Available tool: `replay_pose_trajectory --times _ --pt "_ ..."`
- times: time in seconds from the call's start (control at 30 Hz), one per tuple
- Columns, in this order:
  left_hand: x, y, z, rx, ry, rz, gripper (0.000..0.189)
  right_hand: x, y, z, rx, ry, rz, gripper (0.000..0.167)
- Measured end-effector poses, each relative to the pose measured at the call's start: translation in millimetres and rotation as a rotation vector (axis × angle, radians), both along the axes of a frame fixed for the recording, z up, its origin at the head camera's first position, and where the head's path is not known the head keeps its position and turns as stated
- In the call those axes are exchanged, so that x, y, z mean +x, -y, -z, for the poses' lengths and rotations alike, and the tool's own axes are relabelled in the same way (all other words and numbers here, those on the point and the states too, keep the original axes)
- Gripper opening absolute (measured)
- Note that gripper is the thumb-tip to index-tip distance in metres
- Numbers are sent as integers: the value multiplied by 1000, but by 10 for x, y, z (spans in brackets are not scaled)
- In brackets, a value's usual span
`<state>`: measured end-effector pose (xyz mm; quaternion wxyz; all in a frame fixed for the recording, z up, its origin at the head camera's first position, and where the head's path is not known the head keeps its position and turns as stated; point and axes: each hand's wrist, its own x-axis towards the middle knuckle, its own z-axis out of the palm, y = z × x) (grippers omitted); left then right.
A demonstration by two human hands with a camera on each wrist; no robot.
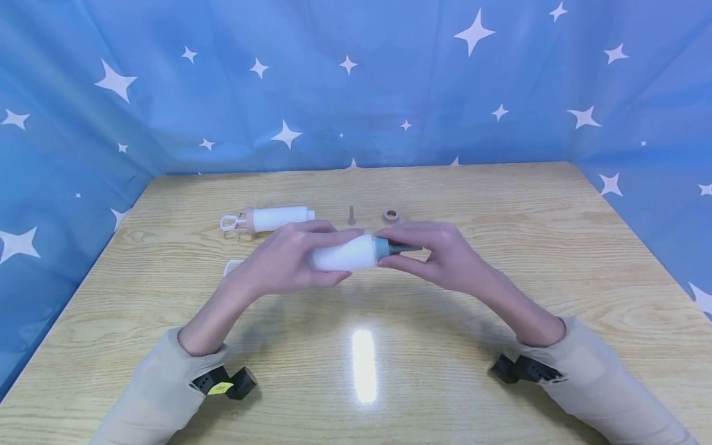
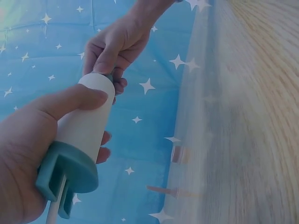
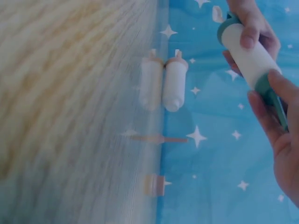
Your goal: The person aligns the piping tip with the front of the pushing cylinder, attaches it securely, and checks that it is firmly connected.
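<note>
A piping syringe (image 1: 346, 253) with a white barrel is held level above the table between both hands. My left hand (image 1: 295, 256) grips the barrel, thumb along its side. At the left end, a teal flange (image 2: 70, 168) and a thin plunger rod (image 2: 56, 200) extend past the palm, ending in a white loop handle (image 3: 217, 14). My right hand (image 1: 434, 253) pinches the teal collar (image 1: 381, 248) at the other end. From that collar a long, dark teal nozzle (image 1: 405, 248) points into the right palm.
Behind my left hand lies another white syringe (image 1: 280, 218) with a beige-pink collar and loop handle. A small pink nozzle (image 1: 351, 216) and a pink ring (image 1: 391, 215) stand at the back of the wooden table (image 1: 556, 235). A blue star-patterned curtain (image 1: 389, 80) surrounds it.
</note>
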<state>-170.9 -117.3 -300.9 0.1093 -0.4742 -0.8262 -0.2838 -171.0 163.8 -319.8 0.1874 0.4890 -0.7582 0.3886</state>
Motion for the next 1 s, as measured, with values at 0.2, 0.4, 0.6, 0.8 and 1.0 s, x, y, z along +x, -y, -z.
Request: replay_pose_trajectory --times 0.2,0.4,0.6,0.8,1.0 --pt "-8 24 -13 19 99 38 52 14 22 -11 -25 -49 -40 39" --pt "-25 44 -16 54 240 66 50 22 28 -39 -18 -96 -75 33" --pt "-19 35 -28 54 256 79 48 42 53 -42 -27 -95 -52 36" --pt "-12 11 -24 34 177 60 50 41 54 -25 -19 -81 1 42" --pt "11 0 -16 8 73 42 52 29 44 1 -6 -16 -7 40"
